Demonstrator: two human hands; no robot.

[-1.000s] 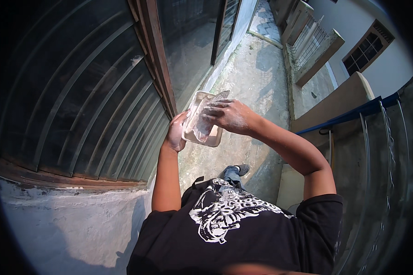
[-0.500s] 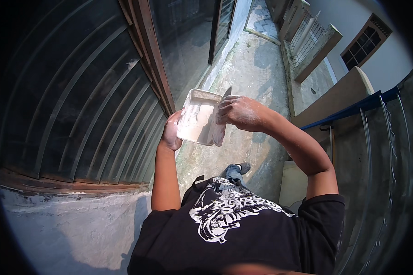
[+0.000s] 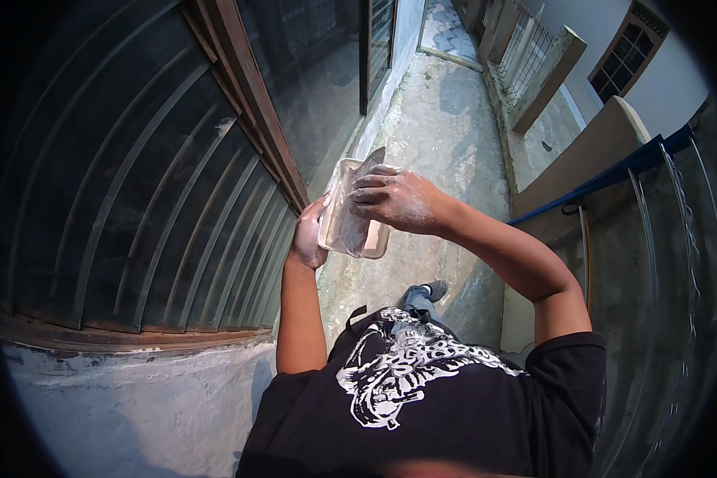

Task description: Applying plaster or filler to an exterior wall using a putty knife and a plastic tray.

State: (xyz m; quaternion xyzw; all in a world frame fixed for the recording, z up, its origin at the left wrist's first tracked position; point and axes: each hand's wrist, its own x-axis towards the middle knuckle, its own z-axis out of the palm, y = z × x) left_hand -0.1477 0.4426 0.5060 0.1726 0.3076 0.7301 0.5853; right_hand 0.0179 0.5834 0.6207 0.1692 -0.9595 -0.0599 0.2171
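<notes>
My left hand (image 3: pixel 308 234) grips the left side of a shallow rectangular plastic tub (image 3: pixel 381 238), smeared inside with a whitish paste. The fingers of my right hand (image 3: pixel 397 196) are closed on a thin grey scraper blade (image 3: pixel 354 232) coated with the same paste. The blade lies across the tub's opening, one pointed corner sticking up past the far rim. Whether its lower edge touches the tub's bottom is hidden. White residue covers the fingers and wrist of my right hand, and some shows on my left.
On the left stand a louvred glass window (image 3: pixel 147 183) and its brown wooden frame (image 3: pixel 243 88), above a white wall (image 3: pixel 135 398). A concrete path (image 3: pixel 446 119) runs ahead. To the right are a blue bar (image 3: pixel 585 189), a leaning board (image 3: pixel 589 155) and thin metal rods (image 3: pixel 647 227).
The scraper has moved left, from the tub's right rim to over its middle, with my right hand. The tub and my left hand have shifted slightly right in view.
</notes>
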